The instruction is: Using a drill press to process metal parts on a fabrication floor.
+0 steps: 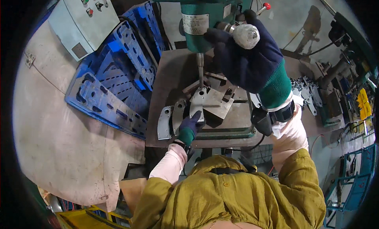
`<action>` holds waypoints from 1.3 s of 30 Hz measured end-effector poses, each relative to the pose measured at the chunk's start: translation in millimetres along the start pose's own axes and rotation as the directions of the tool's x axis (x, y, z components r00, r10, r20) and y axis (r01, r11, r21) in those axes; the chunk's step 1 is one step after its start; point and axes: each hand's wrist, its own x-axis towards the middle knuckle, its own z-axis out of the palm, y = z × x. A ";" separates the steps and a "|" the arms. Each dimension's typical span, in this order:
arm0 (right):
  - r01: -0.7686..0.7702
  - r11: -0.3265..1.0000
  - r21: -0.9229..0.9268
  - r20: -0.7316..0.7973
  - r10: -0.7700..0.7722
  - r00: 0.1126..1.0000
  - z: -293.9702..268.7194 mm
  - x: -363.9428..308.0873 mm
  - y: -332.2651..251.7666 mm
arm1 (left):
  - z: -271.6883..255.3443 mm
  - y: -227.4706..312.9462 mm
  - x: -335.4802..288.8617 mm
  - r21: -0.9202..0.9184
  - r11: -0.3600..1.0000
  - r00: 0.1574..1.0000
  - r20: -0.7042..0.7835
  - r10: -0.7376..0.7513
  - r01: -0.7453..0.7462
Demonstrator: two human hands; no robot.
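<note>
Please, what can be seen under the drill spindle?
Under the drill spindle is the far end of a curved metal plate, its near end in the left hand. What lies beneath the plate is covered.

Saw the green metal drill press (pixel 192 44) cut off at the top edge, could not read its white rectangular label (pixel 196 24), lost part of the curved grey metal plate (pixel 197 101) behind the dark-blue-gloved left hand (pixel 192 124), and could not separate the heaped small grey metal pieces (pixel 303 88).
</note>
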 end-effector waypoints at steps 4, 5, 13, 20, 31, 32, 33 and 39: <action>-0.050 0.998 -0.043 -0.051 0.048 0.998 0.5 8.6 -5.9 | 6.0 3.0 18.9 0.054 0.990 0.991 -0.041 0.130 -0.127; -0.061 0.997 -0.047 -0.058 0.058 0.997 0.5 10.5 -4.4 | 1.2 5.0 22.3 0.054 0.990 0.990 -0.041 0.132 -0.130; -0.129 0.990 0.062 0.003 0.129 0.992 -5.8 9.4 -14.3 | 14.4 15.8 16.1 0.047 0.994 0.995 -0.023 0.095 -0.094; 0.078 0.996 -0.046 -0.085 -0.082 0.993 -44.3 0.3 15.3 | 16.0 17.4 14.9 0.050 0.996 0.995 -0.054 0.078 -0.076; 0.278 0.034 -0.960 0.265 -0.207 0.942 -101.2 -18.5 27.8 | 15.8 22.3 0.5 0.148 0.978 0.989 0.007 0.146 -0.145; 0.269 -0.036 -0.962 0.271 -0.197 0.942 -105.6 -17.1 27.6 | 15.3 22.2 -0.1 0.151 0.973 0.985 0.006 0.174 -0.173; 0.254 -0.108 -0.961 0.271 -0.194 0.943 -110.8 -17.1 25.8 | 19.6 23.6 -4.2 0.191 0.963 0.982 0.029 0.189 -0.191; -0.027 0.283 -0.959 -0.155 -0.442 0.884 -134.2 -11.6 35.2 | 21.4 19.3 0.3 0.501 0.806 0.943 0.074 0.324 -0.316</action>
